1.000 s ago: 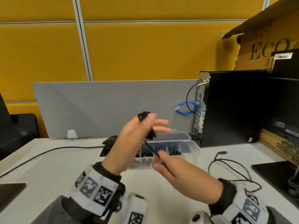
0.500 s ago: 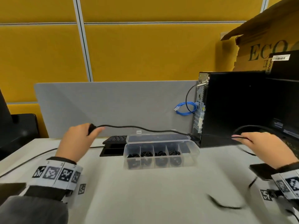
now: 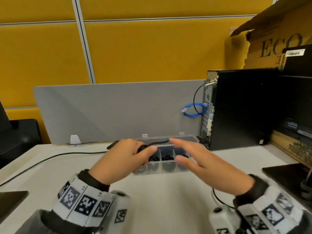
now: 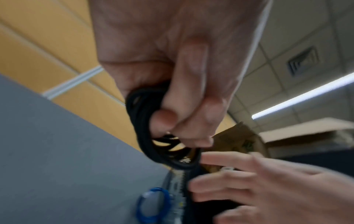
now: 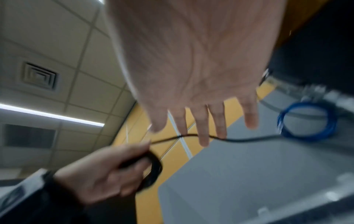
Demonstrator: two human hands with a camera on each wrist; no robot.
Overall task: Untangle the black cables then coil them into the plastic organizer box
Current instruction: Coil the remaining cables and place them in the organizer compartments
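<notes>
Above white desk [image 3: 160,196], head view: we see left hand [image 3: 125,159] gripping coiled black cable [image 3: 142,148], loose tail running right over clear plastic organizer box [image 3: 194,139]. Right hand [image 3: 200,164] hovers over box, fingers spread wide, holding nothing. Box compartments already hold dark coils [image 3: 168,157].

Left wrist view: we see fingers [image 4: 184,84] curled around several cable loops [image 4: 145,128]; right hand's straight fingers [image 4: 226,160] just beside coil.

Right wrist view: we see right hand [image 5: 191,72] flat, fingers apart, cable strand [image 5: 245,139] crossing at the fingertips; contact unclear through blur. Blue cable [image 5: 306,121] hangs by computer tower.
</notes>
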